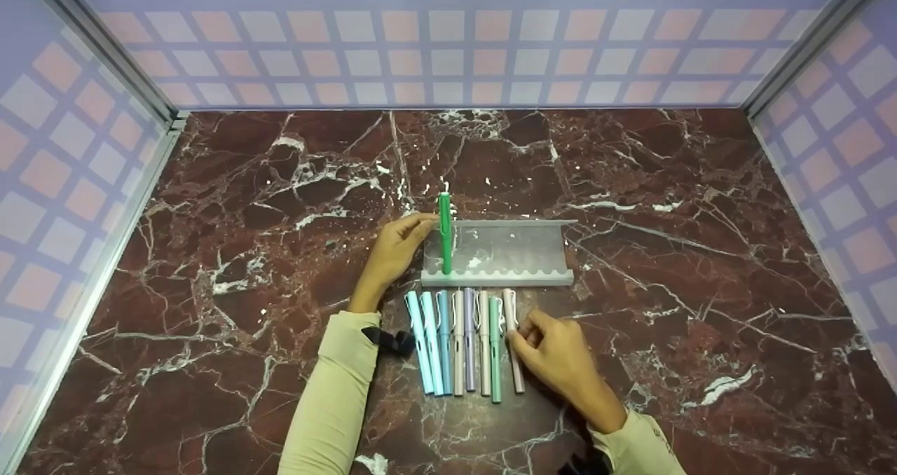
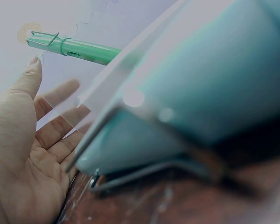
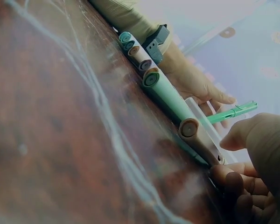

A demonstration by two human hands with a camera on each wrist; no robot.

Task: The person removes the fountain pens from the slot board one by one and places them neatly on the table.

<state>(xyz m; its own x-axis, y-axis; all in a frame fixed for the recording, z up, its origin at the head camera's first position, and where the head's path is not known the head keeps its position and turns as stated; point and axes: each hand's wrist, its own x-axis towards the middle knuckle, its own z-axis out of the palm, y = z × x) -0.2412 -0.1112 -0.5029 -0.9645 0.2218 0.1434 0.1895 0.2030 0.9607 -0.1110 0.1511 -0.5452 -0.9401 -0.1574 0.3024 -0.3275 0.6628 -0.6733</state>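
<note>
A clear acrylic pen stand [image 1: 511,251] lies mid-table. One bright green pen [image 1: 445,233] leans in its leftmost groove. My left hand [image 1: 406,237] lies flat against the stand's left end, fingers straight. In the left wrist view the left hand [image 2: 32,154] shows an open palm, and the green pen [image 2: 79,49] stands apart from the thumb. Several pastel pens [image 1: 455,342] lie side by side in front of the stand. My right hand [image 1: 532,338] pinches the rightmost one, a beige pen [image 1: 509,307]. In the right wrist view my right hand's fingers [image 3: 224,175] curl at the beige pen [image 3: 200,137].
The dark red marble table [image 1: 231,202] is enclosed by checked walls [image 1: 448,47] at the back and both sides. A blurred light-blue pen [image 2: 200,93] fills the left wrist view up close. A mint pen [image 3: 170,95] lies beside the beige one.
</note>
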